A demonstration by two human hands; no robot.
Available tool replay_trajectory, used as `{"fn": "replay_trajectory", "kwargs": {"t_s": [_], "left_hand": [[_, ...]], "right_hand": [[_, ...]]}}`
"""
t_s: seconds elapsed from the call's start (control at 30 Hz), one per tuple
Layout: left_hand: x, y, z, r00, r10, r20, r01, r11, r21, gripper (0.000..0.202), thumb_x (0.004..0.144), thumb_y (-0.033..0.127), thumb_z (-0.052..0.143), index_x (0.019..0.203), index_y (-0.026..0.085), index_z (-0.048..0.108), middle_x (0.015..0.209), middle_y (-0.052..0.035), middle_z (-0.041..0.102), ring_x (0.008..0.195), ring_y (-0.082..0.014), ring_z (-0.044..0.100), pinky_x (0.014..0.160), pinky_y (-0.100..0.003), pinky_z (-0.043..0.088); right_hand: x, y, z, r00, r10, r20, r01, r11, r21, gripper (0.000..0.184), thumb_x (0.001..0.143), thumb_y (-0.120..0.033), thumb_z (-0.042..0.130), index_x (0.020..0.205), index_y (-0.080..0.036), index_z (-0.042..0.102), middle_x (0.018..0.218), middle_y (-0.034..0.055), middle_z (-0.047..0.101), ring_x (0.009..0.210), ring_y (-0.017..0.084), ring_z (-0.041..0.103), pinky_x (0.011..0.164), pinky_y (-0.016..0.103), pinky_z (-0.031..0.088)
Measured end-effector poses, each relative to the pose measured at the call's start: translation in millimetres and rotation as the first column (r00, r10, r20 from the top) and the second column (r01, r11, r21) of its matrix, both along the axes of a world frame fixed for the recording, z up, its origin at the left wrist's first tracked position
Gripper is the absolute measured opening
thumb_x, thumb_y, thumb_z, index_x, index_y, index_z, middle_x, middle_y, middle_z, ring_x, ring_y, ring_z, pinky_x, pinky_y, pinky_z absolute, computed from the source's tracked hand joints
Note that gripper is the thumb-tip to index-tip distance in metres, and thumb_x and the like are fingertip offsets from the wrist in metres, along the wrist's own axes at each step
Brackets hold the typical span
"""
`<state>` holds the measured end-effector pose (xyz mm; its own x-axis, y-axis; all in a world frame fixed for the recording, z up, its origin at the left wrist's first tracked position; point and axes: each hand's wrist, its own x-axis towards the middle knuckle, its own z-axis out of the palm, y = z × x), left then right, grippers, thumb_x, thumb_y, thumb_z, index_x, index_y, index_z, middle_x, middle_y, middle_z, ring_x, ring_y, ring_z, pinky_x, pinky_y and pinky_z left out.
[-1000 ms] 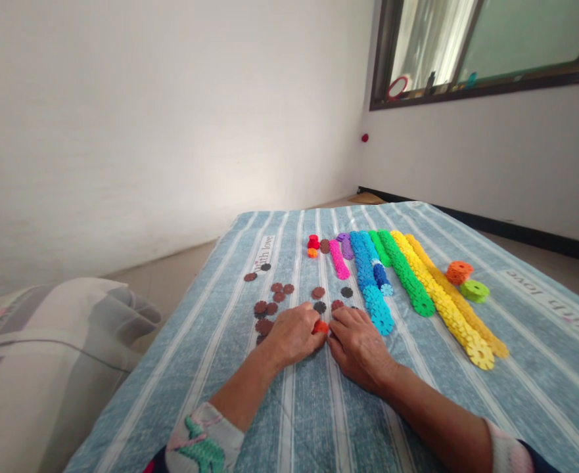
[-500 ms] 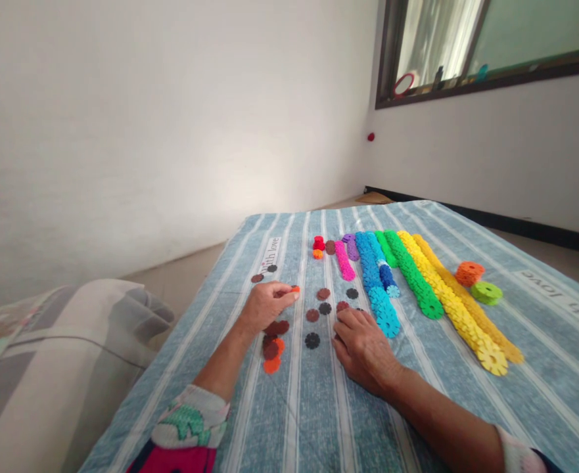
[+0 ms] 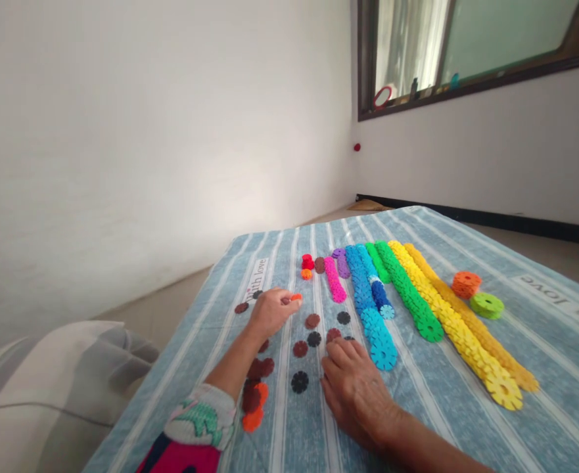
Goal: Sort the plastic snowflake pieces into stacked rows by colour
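My left hand [image 3: 273,314] is raised over the cloth, with thumb and fingers pinched on a small orange notched disc [image 3: 296,297]. Just beyond it are a short red disc stack [image 3: 307,261] and an orange disc [image 3: 307,274]. My right hand [image 3: 352,387] rests on the cloth with its fingers curled down and the tips hidden. At those fingers lies a brown disc [image 3: 333,335]. Between the hands are loose discs, including a black disc [image 3: 300,382] and another brown disc [image 3: 300,349]. Orange discs [image 3: 253,419] overlap brown ones beside my left forearm.
Overlapping disc rows lie on the right: pink [image 3: 335,281], light blue [image 3: 382,351], green [image 3: 407,289], yellow [image 3: 466,351]. Farther right are an orange stack [image 3: 466,284] and a lime stack [image 3: 487,305]. A striped cloth [image 3: 417,433] covers the surface; grey-white fabric [image 3: 62,394] bulges at left.
The camera view has shifted. Still pinching the orange disc, my left hand has moved forward and a little right, closer to the red stack. My right hand stays by the same brown disc.
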<state>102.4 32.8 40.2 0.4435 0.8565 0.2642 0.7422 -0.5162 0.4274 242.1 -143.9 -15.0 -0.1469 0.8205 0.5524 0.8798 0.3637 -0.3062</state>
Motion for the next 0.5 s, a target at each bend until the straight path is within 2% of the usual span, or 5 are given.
{"fn": "replay_trajectory", "kwargs": {"t_s": [0.17,0.3,0.4,0.5], "left_hand": [[30,32,5.3,0.989,0.088,-0.118,-0.075,0.992,0.106,0.028,0.076,0.04,0.057,0.073,0.016,0.072,0.077,-0.0051,0.067,0.075,-0.0166,0.06,0.071,-0.026,0.042],[48,57,5.5,0.975,0.181,-0.133,-0.17,0.981,0.09,0.031,0.075,0.044,0.058,0.081,0.018,0.074,0.086,-0.0066,0.071,0.08,-0.0194,0.062,0.07,-0.028,0.042],[57,71,4.9,0.956,0.245,-0.159,-0.241,0.97,0.046,0.03,0.074,0.045,0.058,0.08,0.02,0.075,0.083,-0.0048,0.073,0.08,-0.0192,0.063,0.067,-0.027,0.041],[63,80,3.3,0.946,0.263,-0.188,-0.26,0.965,0.039,0.029,0.074,0.045,0.057,0.075,0.022,0.074,0.079,-0.0039,0.073,0.08,-0.019,0.064,0.064,-0.026,0.04]], "right_hand": [[-2,4,-4.9,1.0,-0.01,-0.028,0.01,1.0,-0.027,0.008,0.077,-0.014,0.06,0.084,-0.017,0.063,0.093,0.0089,0.061,0.094,0.027,0.051,0.086,0.044,0.042],[-4,8,-8.2,1.0,-0.012,-0.018,0.011,0.999,-0.045,0.01,0.075,-0.016,0.059,0.084,-0.016,0.065,0.095,0.0106,0.062,0.096,0.028,0.051,0.088,0.045,0.041],[-5,11,-11.5,1.0,-0.015,-0.005,0.015,1.0,-0.025,0.016,0.074,-0.018,0.06,0.088,-0.015,0.066,0.1,0.0122,0.063,0.1,0.03,0.051,0.091,0.046,0.04],[-5,13,-13.8,1.0,-0.008,0.01,0.008,1.0,-0.015,0.017,0.074,-0.02,0.06,0.089,-0.015,0.067,0.1,0.0124,0.064,0.1,0.03,0.051,0.09,0.046,0.041]]}}
